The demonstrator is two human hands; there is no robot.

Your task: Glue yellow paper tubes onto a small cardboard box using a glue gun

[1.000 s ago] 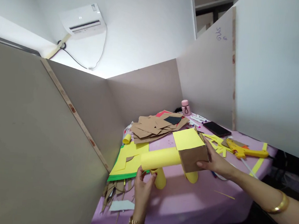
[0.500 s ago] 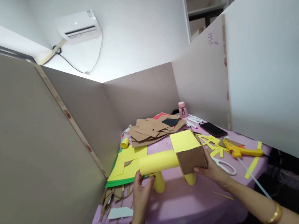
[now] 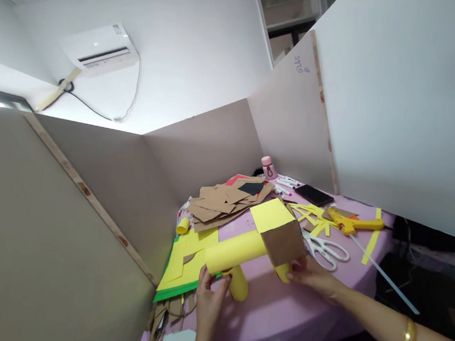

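The yellow paper-and-cardboard model (image 3: 238, 252) is between the two hands, over the counter (image 3: 265, 319); whether its legs touch the cloth is hard to tell. The left hand (image 3: 210, 297) grasps the tube's end beside the rear leg (image 3: 239, 283), fingers and thumb bent there, probably to steady that side. The right hand (image 3: 309, 275) grasps the short leg (image 3: 283, 273) beneath the cardboard box (image 3: 285, 243), presumably supporting the bulkier end from below. White-handled scissors (image 3: 326, 252) lie just beyond the right hand, with the yellow glue gun (image 3: 355, 223) farther out, likely for easy reach. Yellow sheets (image 3: 199, 251) lie beyond the left hand, apparently out of the way
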